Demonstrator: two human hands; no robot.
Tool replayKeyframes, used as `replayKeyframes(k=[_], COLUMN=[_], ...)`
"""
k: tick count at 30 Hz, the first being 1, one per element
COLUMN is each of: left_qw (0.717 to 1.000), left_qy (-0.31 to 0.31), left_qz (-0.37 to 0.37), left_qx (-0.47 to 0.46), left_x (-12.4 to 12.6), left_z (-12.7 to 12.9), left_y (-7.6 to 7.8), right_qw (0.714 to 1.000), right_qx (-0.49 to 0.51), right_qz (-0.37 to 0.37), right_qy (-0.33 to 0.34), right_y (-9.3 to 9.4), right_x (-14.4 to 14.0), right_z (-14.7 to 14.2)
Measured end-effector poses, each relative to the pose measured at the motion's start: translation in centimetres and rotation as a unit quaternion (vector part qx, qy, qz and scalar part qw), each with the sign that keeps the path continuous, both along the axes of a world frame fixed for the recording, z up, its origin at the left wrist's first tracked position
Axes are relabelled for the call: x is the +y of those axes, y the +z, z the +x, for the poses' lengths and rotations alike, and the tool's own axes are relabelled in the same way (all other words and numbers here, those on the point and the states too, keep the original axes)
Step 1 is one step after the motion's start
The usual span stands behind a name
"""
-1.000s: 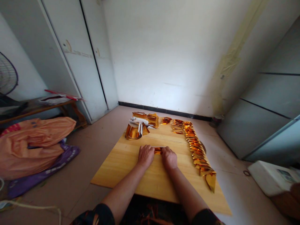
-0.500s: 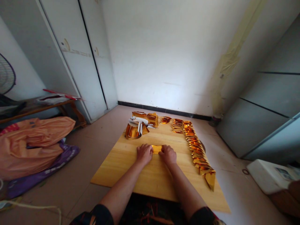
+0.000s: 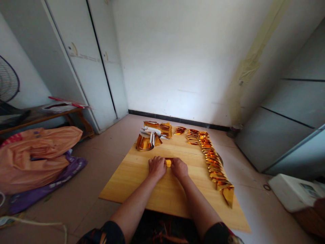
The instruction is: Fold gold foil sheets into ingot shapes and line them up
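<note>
A cupboard (image 3: 87, 76) and fan (image 3: 8, 79) suggest a home.

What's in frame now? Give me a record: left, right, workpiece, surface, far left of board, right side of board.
left: hand gripping workpiece's left end
right: hand gripping its right end
workpiece: gold strip, mostly hidden by fingers
surface: wooden board
far left: sheet pile, gold and white
right side: row of folded gold pieces

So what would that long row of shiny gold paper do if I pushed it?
The row of gold paper would probably spread or topple, since its folded pieces lean together on the board. It's likely light, because the pieces look thin. Squeezing might crumple it, as the folds look puffy.
</note>
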State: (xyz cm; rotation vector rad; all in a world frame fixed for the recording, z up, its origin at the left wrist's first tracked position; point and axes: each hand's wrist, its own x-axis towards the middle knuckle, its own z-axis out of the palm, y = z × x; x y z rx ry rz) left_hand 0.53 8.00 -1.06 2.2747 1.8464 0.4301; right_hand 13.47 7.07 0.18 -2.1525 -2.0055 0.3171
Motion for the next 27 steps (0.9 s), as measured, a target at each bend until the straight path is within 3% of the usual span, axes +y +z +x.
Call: replayKeyframes(k=[9,19,27], left_qw=[1.000,0.999,0.998], left_qy=[-0.002,-0.025,-0.039], left_qz=[-0.001,-0.004,-0.022], left_qx=[-0.016,-0.033,-0.048], left_x=[0.0,0.3,0.6], left_z=[-0.3,-1.1,-1.9], left_y=[-0.1,-0.8,-0.7], right_qw=[0.999,0.990,0.990], right_qx=[0.041,0.139,0.143], right_qz=[-0.006,0.017,0.004], right_qy=[-0.025,0.014,-0.005], right_y=[-0.3,-1.4,-1.6], right_x=[0.3,0.9,1.3], right_z=[0.1,2.4,3.5])
